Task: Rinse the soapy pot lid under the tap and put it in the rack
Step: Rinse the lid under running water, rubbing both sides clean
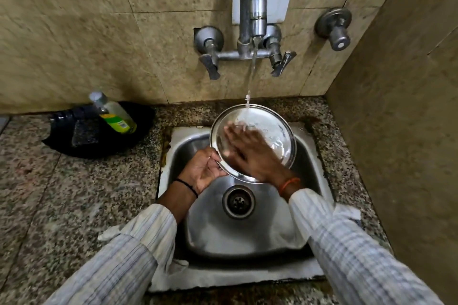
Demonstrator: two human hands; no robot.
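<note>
One steel lid (pixel 270 136) tilts over the sink (pixel 247 235), under the water (pixel 251 77) running from the tap (pixel 252 2). The left hand (pixel 207 168) grips its lower left rim, fingers curled round the edge. The right hand (pixel 247 151) lies flat on its face, fingers spread and blurred. On the bench (pixel 62 193) to the left, a soap bottle (pixel 114 114) rests in a black pan (pixel 99 129)

Dim, warm light; glare on the sink (pixel 247 235) at six o'clock, wide-angle bending at the edges (wall (pixel 62 32) at ten o'clock smeared).
</note>
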